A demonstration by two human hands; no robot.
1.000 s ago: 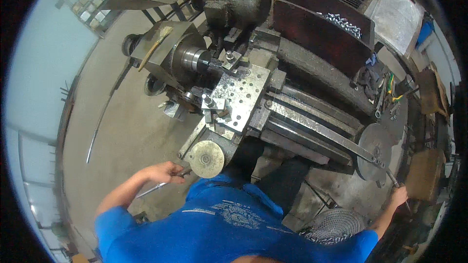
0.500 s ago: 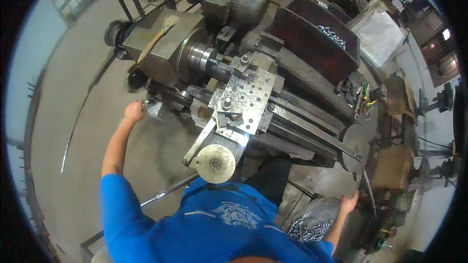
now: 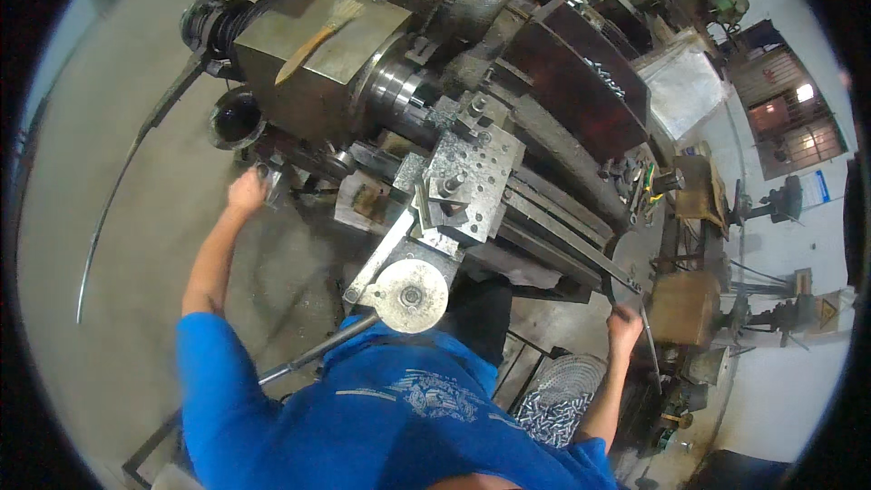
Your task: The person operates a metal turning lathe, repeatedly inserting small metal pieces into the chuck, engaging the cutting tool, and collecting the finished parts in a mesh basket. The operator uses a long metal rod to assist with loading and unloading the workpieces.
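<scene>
At the left end of a small lathe (image 3: 467, 163), my left hand (image 3: 247, 192) is closed below the boxy headstock (image 3: 318, 45). A shiny piece shows beside its fingers, but I cannot make out what they hold. My right hand (image 3: 624, 330) is closed at the lower edge of a round metal disc (image 3: 632, 259) at the lathe's right end; what its fingers grip is hidden. Between my arms stand the perforated tool plate (image 3: 490, 159) with clamped blocks and a pale handwheel (image 3: 411, 296). The chuck (image 3: 395, 86) faces the tool plate.
A wooden-handled brush (image 3: 313, 44) lies on the headstock. Behind the bed, a dark red bin (image 3: 576, 82) holds small metal pieces. A round basket (image 3: 581, 370) near my right forearm holds many more. A long lever (image 3: 313, 351) slants by my waist. Tools (image 3: 646, 186) lie at the right.
My right hand has moved up and left to the disc's lower edge. My left hand stays closed below the headstock. The whole view has shifted a little.
</scene>
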